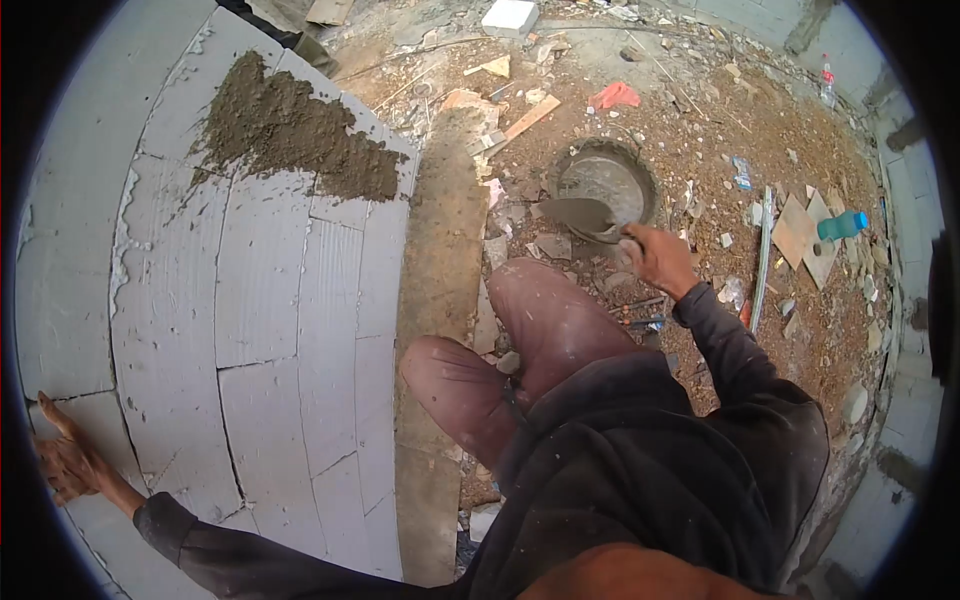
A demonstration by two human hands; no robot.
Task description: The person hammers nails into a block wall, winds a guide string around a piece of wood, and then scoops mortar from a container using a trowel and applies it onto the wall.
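My right hand (662, 260) is closed around the handle of a trowel (576, 213). The trowel's blade lies over the near left edge of a round mortar bucket (652, 178), which has wet grey material inside. Far to the left, my left hand (70, 458) rests with its fingers apart against the wall of pale grey blocks (258, 280). A rough patch of wet mortar (290, 130) clings to the upper part of that wall.
A plank (440, 250) runs along the wall's foot. Rubble covers the ground, with a wood strip (525, 122), a red cloth (614, 96), a white block (510, 17) and a teal bottle (842, 225). Another person's leg (310, 50) shows at top left.
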